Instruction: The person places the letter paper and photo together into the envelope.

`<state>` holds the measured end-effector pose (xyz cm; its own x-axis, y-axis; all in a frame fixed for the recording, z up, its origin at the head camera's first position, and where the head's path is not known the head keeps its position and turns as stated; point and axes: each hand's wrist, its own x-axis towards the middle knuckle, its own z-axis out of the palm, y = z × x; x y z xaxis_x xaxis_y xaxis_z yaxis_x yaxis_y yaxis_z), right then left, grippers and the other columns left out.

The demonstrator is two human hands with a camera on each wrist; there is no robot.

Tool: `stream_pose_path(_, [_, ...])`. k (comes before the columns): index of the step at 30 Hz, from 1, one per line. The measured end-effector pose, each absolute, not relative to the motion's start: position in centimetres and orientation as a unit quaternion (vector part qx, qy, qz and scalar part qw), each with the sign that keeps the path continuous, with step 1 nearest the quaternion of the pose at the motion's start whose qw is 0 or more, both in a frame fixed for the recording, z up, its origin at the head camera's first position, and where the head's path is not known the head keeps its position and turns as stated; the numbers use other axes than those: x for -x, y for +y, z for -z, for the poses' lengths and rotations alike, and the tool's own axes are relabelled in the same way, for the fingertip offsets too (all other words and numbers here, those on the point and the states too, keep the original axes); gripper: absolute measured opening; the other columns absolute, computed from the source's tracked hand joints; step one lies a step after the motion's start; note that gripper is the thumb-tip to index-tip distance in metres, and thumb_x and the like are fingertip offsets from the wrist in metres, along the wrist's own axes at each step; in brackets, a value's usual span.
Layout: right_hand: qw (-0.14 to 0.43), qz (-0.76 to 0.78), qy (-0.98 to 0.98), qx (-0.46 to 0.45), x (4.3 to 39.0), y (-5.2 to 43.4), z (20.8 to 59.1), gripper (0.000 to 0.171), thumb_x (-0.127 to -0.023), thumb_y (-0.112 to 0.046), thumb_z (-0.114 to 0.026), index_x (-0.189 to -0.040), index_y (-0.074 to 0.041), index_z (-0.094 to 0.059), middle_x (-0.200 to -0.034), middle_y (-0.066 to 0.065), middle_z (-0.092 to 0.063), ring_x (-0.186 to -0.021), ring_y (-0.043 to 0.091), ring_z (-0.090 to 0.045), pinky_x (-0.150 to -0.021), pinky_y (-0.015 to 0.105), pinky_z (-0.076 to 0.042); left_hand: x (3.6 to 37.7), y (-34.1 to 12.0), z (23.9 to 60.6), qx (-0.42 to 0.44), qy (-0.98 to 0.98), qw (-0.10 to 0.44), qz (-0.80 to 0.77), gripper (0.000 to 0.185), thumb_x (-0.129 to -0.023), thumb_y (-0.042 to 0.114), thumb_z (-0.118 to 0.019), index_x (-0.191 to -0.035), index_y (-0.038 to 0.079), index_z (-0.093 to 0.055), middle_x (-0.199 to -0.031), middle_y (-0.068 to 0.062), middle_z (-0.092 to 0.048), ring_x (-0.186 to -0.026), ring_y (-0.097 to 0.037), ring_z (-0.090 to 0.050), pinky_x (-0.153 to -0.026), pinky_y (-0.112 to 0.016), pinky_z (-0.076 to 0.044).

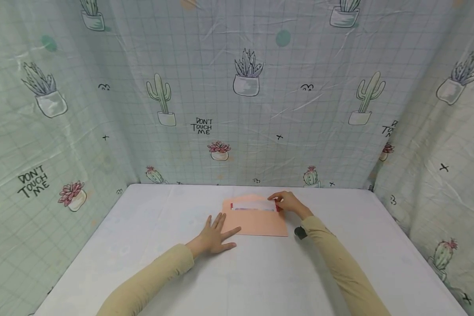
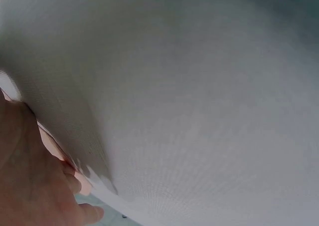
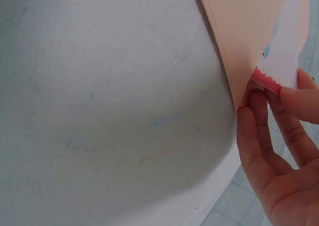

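A peach envelope [image 1: 260, 224] lies on the white table with its flap side toward the back. A whitish card [image 1: 253, 205] with red ends sits at the envelope's opening, its lower part apparently tucked behind the front panel. My left hand [image 1: 212, 237] rests with spread fingers on the envelope's left edge and the table beside it. At the right end, my right hand [image 1: 290, 203] pinches the card by its red border [image 3: 266, 80] between thumb and fingers. In the right wrist view, other fingers touch the envelope's corner. The left wrist view shows mostly table and part of my left hand [image 2: 35, 186].
The white table [image 1: 162, 210] extends around the envelope on all sides. A cloth [image 1: 205, 96] printed with cacti hangs behind and along both sides. Under the right wrist is a small dark object [image 1: 300, 232], probably the wrist camera.
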<state>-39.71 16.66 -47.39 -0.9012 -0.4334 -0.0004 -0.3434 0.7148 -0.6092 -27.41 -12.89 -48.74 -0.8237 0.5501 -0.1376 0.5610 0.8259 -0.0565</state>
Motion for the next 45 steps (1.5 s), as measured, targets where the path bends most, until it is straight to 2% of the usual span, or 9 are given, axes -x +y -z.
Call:
stream_pose_path(15, [0.088, 0.310, 0.928, 0.189, 39.4, 16.7, 47.5, 0.030, -0.081, 0.004, -0.049, -0.103, -0.007, -0.067, -0.067, 0.007, -0.063, -0.056, 0.010, -0.051, -0.053, 0.022, -0.039, 27.4, -13.0, 48.9, -0.293, 0.953, 0.055, 0.049, 0.058, -0.089, 0.060, -0.029, -0.141, 0.034, -0.021, -0.146, -0.026, -0.012, -0.136, -0.041, -0.009, -0.104, -0.062, -0.012])
stream_pose_path(24, [0.082, 0.306, 0.929, 0.192, 39.2, 16.9, 47.4, 0.052, -0.069, 0.016, -0.037, -0.103, -0.008, -0.068, -0.105, 0.012, -0.064, -0.072, 0.014, -0.046, -0.056, 0.022, -0.034, 27.3, -13.0, 48.8, -0.294, 0.953, 0.054, 0.043, 0.058, -0.089, 0.059, -0.030, -0.140, 0.034, -0.022, -0.146, -0.026, -0.012, -0.136, -0.041, -0.009, -0.104, -0.062, -0.011])
stream_pose_path(26, [0.079, 0.308, 0.928, 0.193, 39.0, 16.9, 47.5, 0.054, -0.068, 0.017, -0.035, -0.104, -0.006, -0.067, -0.105, 0.014, -0.064, -0.072, 0.013, -0.044, -0.056, 0.020, -0.033, 27.3, -13.0, 48.8, -0.294, 0.953, 0.053, 0.042, 0.058, -0.089, 0.059, -0.030, -0.140, 0.033, -0.022, -0.146, -0.026, -0.012, -0.136, -0.041, -0.010, -0.104, -0.063, -0.011])
stream_pose_path(31, [0.076, 0.317, 0.925, 0.198, 38.5, 16.7, 47.3, 0.059, -0.062, 0.019, -0.029, -0.107, 0.002, -0.063, -0.094, 0.022, -0.062, -0.068, 0.014, -0.042, -0.052, 0.016, -0.029, 27.3, -13.0, 48.9, -0.295, 0.953, 0.052, 0.037, 0.058, -0.089, 0.058, -0.031, -0.140, 0.033, -0.023, -0.146, -0.027, -0.013, -0.136, -0.042, -0.010, -0.103, -0.063, -0.011])
stream_pose_path(33, [0.091, 0.311, 0.926, 0.193, 38.8, 16.7, 47.2, 0.060, -0.062, 0.020, -0.029, -0.109, 0.002, -0.062, -0.090, 0.023, -0.061, -0.070, 0.018, -0.044, -0.054, 0.020, -0.033, 27.4, -13.0, 48.9, -0.296, 0.953, 0.051, 0.035, 0.058, -0.089, 0.058, -0.032, -0.140, 0.033, -0.023, -0.146, -0.027, -0.012, -0.136, -0.042, -0.010, -0.103, -0.063, -0.011])
stream_pose_path(35, [0.083, 0.306, 0.924, 0.216, 39.0, 16.9, 47.6, 0.061, -0.064, 0.019, -0.031, -0.110, -0.003, -0.063, -0.090, 0.016, -0.062, -0.074, 0.018, -0.045, -0.059, 0.023, -0.036, 27.4, -13.0, 48.9, -0.297, 0.953, 0.051, 0.034, 0.058, -0.089, 0.058, -0.032, -0.140, 0.033, -0.023, -0.146, -0.027, -0.013, -0.136, -0.042, -0.010, -0.103, -0.063, -0.011])
stream_pose_path(39, [-0.012, 0.301, 0.903, 0.305, 44.1, 18.8, 54.1, 0.054, -0.069, 0.006, -0.041, -0.102, -0.025, -0.068, -0.078, -0.001, -0.056, -0.066, 0.008, -0.040, -0.055, 0.021, -0.033, 27.4, -13.0, 49.0, -0.297, 0.953, 0.053, 0.038, 0.058, -0.089, 0.059, -0.031, -0.140, 0.033, -0.022, -0.146, -0.027, -0.012, -0.136, -0.042, -0.010, -0.103, -0.063, -0.011])
stream_pose_path(42, [-0.039, 0.258, 0.914, 0.311, 43.8, 18.1, 53.8, 0.034, -0.076, -0.003, -0.050, -0.097, -0.021, -0.069, -0.077, 0.001, -0.051, -0.063, 0.008, -0.040, -0.053, 0.022, -0.034, 27.3, -12.9, 48.9, -0.295, 0.953, 0.054, 0.043, 0.058, -0.089, 0.059, -0.030, -0.140, 0.034, -0.022, -0.146, -0.027, -0.012, -0.136, -0.042, -0.010, -0.104, -0.062, -0.012])
stream_pose_path(45, [0.002, 0.184, 0.943, 0.276, 39.5, 15.9, 49.0, 0.024, -0.083, -0.004, -0.051, -0.102, -0.008, -0.065, -0.085, 0.010, -0.053, -0.072, 0.019, -0.044, -0.063, 0.031, -0.040, 27.2, -12.9, 48.9, -0.296, 0.952, 0.052, 0.050, 0.058, -0.089, 0.060, -0.030, -0.141, 0.034, -0.021, -0.146, -0.027, -0.012, -0.136, -0.042, -0.011, -0.104, -0.062, -0.013])
